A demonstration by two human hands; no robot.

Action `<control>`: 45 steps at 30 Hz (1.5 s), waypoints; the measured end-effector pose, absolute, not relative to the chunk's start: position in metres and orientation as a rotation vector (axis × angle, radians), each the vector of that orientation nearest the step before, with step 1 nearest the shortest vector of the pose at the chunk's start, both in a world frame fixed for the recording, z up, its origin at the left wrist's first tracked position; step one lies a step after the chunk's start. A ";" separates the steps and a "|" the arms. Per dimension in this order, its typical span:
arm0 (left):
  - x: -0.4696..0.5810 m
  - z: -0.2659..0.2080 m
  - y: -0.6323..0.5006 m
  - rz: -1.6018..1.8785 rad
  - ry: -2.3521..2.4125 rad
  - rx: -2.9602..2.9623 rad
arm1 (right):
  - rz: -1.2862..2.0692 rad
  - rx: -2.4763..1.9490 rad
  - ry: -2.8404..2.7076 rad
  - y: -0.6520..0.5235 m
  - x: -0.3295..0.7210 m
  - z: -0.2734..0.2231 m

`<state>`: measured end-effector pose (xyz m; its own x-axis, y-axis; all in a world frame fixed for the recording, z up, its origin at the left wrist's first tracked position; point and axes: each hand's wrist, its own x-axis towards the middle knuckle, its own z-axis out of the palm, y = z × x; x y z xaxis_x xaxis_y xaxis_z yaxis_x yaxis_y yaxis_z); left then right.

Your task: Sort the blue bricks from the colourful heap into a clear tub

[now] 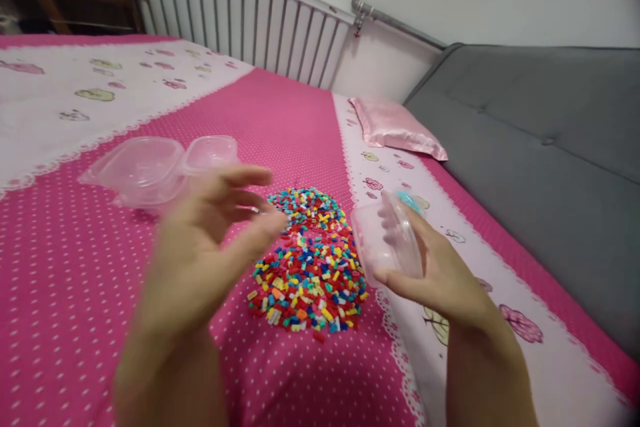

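Observation:
My right hand (445, 273) grips a small clear plastic container (383, 240), tilted on its side, with the thumb along its lower edge and the fingers behind it. My left hand (215, 240), slightly blurred, hovers left of the pile with curved fingers and the thumb apart from them. A small shiny spot shows near its fingers, too small to name. Between the hands, small colourful plastic building bricks (315, 273) lie in two joined heaps on the pink dotted bedspread (280, 380).
Clear pinkish plastic containers (145, 167) stand beyond my left hand. A blue item (409, 200) shows behind the held container. Farther off are a pink satin pillow (395, 127), a grey padded headboard (540, 100) and a white radiator (240, 13) along the wall.

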<state>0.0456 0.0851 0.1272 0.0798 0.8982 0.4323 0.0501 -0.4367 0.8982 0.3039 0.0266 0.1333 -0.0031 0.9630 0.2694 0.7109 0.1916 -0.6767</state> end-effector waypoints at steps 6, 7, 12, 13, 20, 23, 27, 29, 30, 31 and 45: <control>0.118 0.107 0.099 0.796 0.665 1.716 | 0.742 -1.465 -1.572 0.031 0.309 0.092; 0.126 0.102 0.101 0.772 0.690 1.737 | 0.778 -1.441 -1.574 0.035 0.310 0.088; 0.146 0.086 0.107 0.694 0.667 1.692 | 0.913 -1.403 -1.616 0.044 0.319 0.085; 0.148 0.085 0.109 0.673 0.616 1.661 | 0.933 -1.403 -1.612 0.043 0.320 0.087; 0.148 0.084 0.115 0.634 0.502 1.597 | 1.097 -1.270 -1.560 0.038 0.328 0.091; 0.147 0.082 0.116 0.632 0.510 1.594 | 1.141 -1.261 -1.507 0.039 0.330 0.090; 0.145 0.084 0.115 0.615 0.509 1.604 | 1.231 -1.203 -1.421 0.038 0.333 0.092; 0.143 0.086 0.115 0.601 0.470 1.598 | 1.276 -1.148 -1.366 0.037 0.335 0.092; 0.142 0.087 0.115 0.598 0.453 1.589 | 1.292 -1.126 -1.339 0.037 0.335 0.092; 0.142 0.088 0.116 0.602 0.445 1.581 | 1.304 -1.108 -1.311 0.037 0.336 0.093; 0.103 0.103 0.123 0.956 0.822 1.486 | 1.064 -1.387 -0.743 0.055 0.367 0.073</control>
<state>0.1030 0.1228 0.1026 0.4267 0.8964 0.1203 -0.0156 -0.1257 0.9919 0.3672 0.0549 0.0726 0.3827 0.9080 -0.1704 -0.1520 -0.1201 -0.9811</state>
